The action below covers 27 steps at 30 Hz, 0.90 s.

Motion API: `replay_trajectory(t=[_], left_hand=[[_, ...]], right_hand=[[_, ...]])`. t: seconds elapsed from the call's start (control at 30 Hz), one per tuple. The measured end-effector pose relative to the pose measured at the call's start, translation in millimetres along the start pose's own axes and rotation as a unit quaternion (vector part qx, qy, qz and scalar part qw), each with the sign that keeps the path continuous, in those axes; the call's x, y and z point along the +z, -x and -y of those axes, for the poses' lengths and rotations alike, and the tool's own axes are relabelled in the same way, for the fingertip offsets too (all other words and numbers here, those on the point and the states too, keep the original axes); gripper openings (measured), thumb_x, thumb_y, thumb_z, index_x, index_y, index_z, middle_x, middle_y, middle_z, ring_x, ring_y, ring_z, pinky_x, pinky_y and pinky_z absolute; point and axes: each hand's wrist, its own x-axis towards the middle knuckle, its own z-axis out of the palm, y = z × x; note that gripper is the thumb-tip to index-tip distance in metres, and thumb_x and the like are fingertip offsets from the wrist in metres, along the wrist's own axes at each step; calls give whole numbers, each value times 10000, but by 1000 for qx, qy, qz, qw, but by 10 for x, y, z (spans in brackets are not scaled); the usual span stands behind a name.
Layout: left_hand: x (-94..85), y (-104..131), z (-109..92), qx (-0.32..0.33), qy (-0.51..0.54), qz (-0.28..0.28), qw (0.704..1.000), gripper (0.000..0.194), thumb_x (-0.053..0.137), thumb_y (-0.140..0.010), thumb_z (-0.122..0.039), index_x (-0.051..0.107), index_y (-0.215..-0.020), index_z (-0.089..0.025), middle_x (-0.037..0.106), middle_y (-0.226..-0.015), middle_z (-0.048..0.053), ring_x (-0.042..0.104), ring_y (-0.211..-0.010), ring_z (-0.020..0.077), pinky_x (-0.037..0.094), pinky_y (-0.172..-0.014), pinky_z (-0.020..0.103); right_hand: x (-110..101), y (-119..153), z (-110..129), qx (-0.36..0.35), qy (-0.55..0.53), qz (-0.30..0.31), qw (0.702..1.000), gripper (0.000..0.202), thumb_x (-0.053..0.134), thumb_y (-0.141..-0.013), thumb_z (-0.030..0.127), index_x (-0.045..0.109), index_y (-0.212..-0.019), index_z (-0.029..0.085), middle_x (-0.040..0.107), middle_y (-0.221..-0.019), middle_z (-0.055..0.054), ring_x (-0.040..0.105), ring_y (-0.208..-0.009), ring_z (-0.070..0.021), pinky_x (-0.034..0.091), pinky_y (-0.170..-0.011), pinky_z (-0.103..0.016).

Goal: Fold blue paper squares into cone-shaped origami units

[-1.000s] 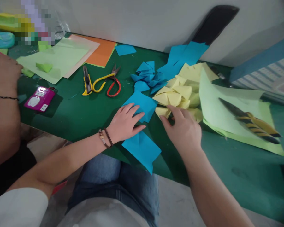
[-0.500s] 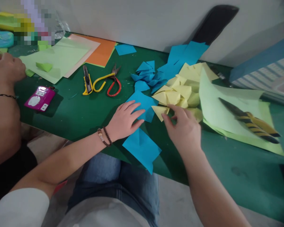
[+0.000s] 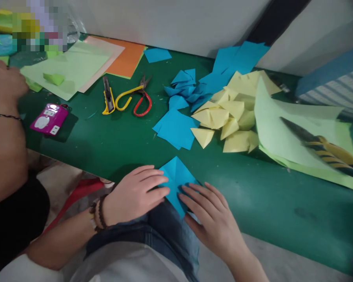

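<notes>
A creased blue square of paper (image 3: 175, 172) lies at the table's near edge, one corner pointing down over my lap. My left hand (image 3: 139, 192) rests with its fingers stretched over the square's left side; its thumb is hidden. On the right side, the spread fingers of my right hand (image 3: 210, 213) lie on the same square, the thumb by its lower edge. Just beyond are more flat blue sheets (image 3: 176, 131) and a yellow folded triangle (image 3: 203, 137). Behind them sit a pile of yellow folded pieces (image 3: 216, 113) and blue folded pieces (image 3: 182, 84).
Left of centre lie red-and-yellow-handled scissors (image 3: 134, 100), a yellow cutter knife (image 3: 108, 98) and a purple device (image 3: 50, 118). Black-and-yellow scissors (image 3: 320, 147) lie on pale green sheets (image 3: 300, 113) at right. Another person's hand (image 3: 7, 84) is at the far left.
My right hand has let go of the yellow triangle and come down to the blue square. My left hand has moved back toward me. The square has turned and its hanging flap no longer shows.
</notes>
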Motion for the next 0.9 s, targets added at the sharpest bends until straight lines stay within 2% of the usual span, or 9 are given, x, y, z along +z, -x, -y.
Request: replay_trajectory(t=[0.1, 0.27, 0.4, 0.53, 0.6, 0.7, 0.83, 0.9], left_hand=[[120, 69, 103, -3, -1, -15, 1000, 139, 546, -891, -91, 651, -957, -155, 732, -1063, 53, 643, -1138, 200, 455, -1094, 438], [85, 104, 254, 26, 34, 17, 999, 187, 474, -840, -41, 611, -905, -150, 714, -1138, 94, 592, -1241, 201, 404, -1146, 447], [84, 112, 249, 39, 34, 29, 998, 120, 536, -868, -218, 604, -941, -151, 698, -1168, 122, 557, -1284, 252, 356, -1166, 492], [115, 128, 250, 47, 22, 12, 999, 285, 575, -895, -436, 612, -916, -154, 701, -1155, 131, 559, -1279, 286, 356, -1162, 506], [124, 141, 263, 54, 20, -5, 998, 315, 558, -914, -462, 620, -899, -154, 712, -1132, 124, 569, -1267, 291, 383, -1145, 503], [137, 156, 270, 63, 31, -32, 997, 275, 533, -943, -404, 628, -905, -149, 731, -1075, 108, 623, -1199, 264, 443, -1105, 466], [170, 129, 224, 10, 52, -62, 997, 209, 632, -899, -361, 617, -904, -153, 739, -1032, 92, 680, -1091, 215, 493, -1066, 408], [187, 101, 195, -38, 55, -84, 994, 193, 659, -886, -301, 613, -988, -144, 728, -1062, 101, 684, -1066, 189, 521, -1029, 367]], right_hand=[[28, -5, 33, 6, -6, -34, 999, 236, 624, -877, 165, 668, -1102, 217, 746, -1085, -43, 660, -1028, -180, 462, -1024, -409], [-15, 5, 7, -15, -10, -39, 999, 227, 552, -904, 125, 681, -1073, 204, 749, -1082, -39, 632, -1078, -195, 456, -1023, -415], [-18, 14, -51, -31, -14, -27, 999, 208, 545, -927, 125, 689, -1056, 202, 756, -1066, -15, 638, -1066, -178, 450, -1028, -399], [-18, -4, -96, -38, -22, -20, 999, 206, 543, -935, 126, 685, -1071, 187, 758, -1063, -21, 657, -1033, -173, 465, -1001, -393], [-33, -36, -112, -37, -28, -20, 999, 198, 553, -933, 132, 682, -1070, 196, 762, -1046, -16, 669, -1013, -168, 477, -980, -383], [-51, -114, -128, -29, -42, -27, 998, 177, 574, -922, 140, 674, -1051, 207, 769, -978, -13, 688, -948, -157, 512, -921, -365], [-22, -259, -118, 24, -37, -47, 998, 170, 595, -912, 149, 643, -1072, 178, 741, -856, -33, 678, -827, -161, 537, -804, -337], [10, -340, -106, 56, -15, -50, 997, 200, 591, -916, 161, 619, -1114, 153, 715, -821, -41, 657, -772, -164, 528, -740, -320]])
